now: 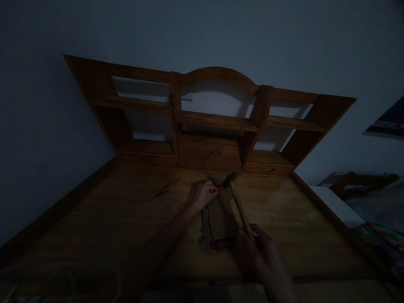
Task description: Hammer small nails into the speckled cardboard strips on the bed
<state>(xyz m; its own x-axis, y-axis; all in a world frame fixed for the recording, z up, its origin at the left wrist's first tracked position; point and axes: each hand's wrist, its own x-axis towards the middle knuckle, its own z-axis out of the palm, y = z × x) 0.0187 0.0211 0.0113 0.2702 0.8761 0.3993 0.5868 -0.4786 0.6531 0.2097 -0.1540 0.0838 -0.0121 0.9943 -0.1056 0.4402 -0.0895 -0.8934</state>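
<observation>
My right hand (260, 248) is wrapped round the wooden handle of a hammer (242, 210). The hammer's dark head is over the far right part of a brown, speckled, block-like piece (221, 216) lying on the wooden desk (277, 219). At the far end of that piece, my left hand (206, 194) is closed in a pinch, close beside the hammer head. Whatever its fingertips hold is too small and dark to make out. A red patch (219, 244) shows along the near edge of the block.
Thin dark strips (162, 191) lie on the desk to the left. A wooden shelf unit (217, 122) stands along the back against the wall. Beyond the right edge are a white surface (336, 204) and a wooden chair back (362, 179). The room is dim.
</observation>
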